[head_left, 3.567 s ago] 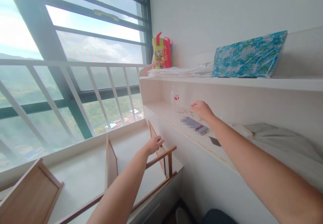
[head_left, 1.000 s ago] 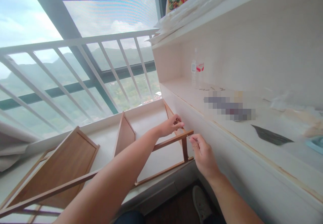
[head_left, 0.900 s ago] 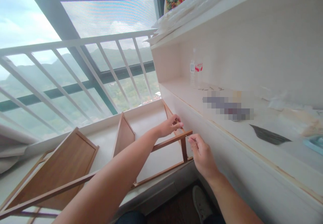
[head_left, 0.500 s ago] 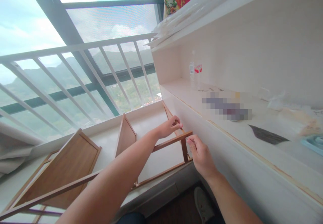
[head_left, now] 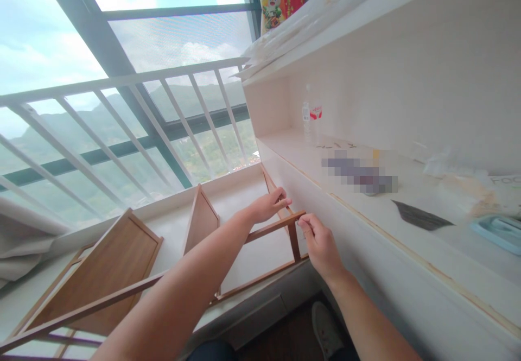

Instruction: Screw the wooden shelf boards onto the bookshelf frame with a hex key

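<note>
A wooden panel (head_left: 97, 266) leaned at lower left of the frame on the window ledge (head_left: 163, 225). At centre, the left hand (head_left: 268, 204) gripped the wooden frame (head_left: 268, 229) at its upper corner, while the right hand (head_left: 321, 244) pinched closed at the rail's end; whatever it held was too small to tell. A water bottle (head_left: 306, 122) stood on the shelf (head_left: 407, 241) at right.

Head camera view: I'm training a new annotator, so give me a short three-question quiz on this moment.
1. True or false: the left hand rests on the wooden frame.
2. Which hand is pinched at the end of the frame's top rail? A) right hand B) left hand
3. What stands at the far end of the lower shelf?

Key: 1 true; 2 A; 3 a water bottle.
</note>
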Demonstrator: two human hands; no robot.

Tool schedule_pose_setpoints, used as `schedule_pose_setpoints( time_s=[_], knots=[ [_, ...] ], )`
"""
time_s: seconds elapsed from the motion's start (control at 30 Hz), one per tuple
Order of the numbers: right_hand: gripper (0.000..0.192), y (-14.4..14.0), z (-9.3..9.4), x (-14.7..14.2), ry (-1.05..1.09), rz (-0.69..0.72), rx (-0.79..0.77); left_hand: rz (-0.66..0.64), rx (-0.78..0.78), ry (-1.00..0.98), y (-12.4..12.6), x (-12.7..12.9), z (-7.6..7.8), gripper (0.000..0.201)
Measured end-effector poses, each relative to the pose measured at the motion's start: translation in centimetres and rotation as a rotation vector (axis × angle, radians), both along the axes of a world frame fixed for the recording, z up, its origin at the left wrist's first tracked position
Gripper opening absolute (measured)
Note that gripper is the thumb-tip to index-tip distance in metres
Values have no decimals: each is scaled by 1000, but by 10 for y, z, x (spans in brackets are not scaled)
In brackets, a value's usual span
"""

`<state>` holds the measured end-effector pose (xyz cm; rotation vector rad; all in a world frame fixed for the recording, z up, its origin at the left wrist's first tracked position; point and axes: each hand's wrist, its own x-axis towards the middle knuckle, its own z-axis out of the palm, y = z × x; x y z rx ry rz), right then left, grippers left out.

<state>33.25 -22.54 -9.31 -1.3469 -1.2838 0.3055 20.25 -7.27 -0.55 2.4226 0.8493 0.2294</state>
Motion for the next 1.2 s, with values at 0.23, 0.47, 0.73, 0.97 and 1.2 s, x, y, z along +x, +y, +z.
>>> schedule_pose_setpoints(
  time_s=[0.23,0.47,0.73,0.97,1.2],
  knots=[
    [31,3,-1,-5,-52,-26,8,-29,103,46,1,0,0,45],
    [33,1,2,-5,-23,-49,13,-81,91,18,-3,1,4,43],
    [35,3,4,-8,13,-61,27,-100,19,2,-9,-1,8,46],
    [37,5,2,-8,43,-107,-20,-162,-60,-12,-10,0,5,53],
    [39,4,6,-8,36,-111,8,-218,-28,14,-10,3,6,51]
  ],
)
